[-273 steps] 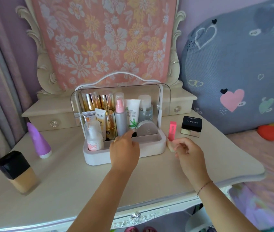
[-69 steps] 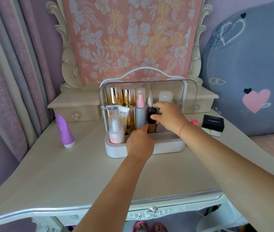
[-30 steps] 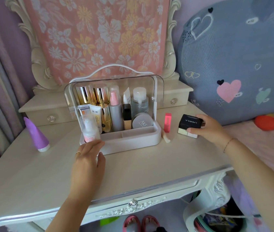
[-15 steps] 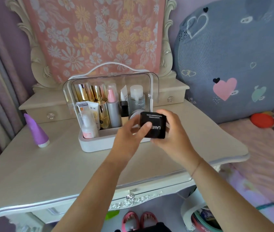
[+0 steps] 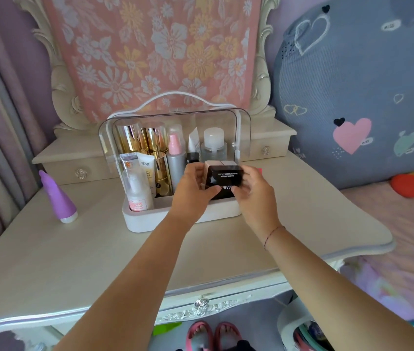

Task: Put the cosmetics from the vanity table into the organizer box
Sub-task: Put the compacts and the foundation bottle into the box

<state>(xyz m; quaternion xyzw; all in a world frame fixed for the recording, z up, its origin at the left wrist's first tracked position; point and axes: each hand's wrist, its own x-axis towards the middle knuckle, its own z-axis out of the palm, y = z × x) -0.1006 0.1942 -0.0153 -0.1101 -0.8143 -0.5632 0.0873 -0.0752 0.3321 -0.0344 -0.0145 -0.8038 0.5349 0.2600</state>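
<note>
Black compact [image 5: 225, 181], one, in two hands [image 5: 193, 192]

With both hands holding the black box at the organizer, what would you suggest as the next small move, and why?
I would probably lower the black box into the front right part of the organizer box. The left hand and right hand grip it above that part, and bottles fill the back and left. The hands hide what lies beneath, so go gently.
</note>
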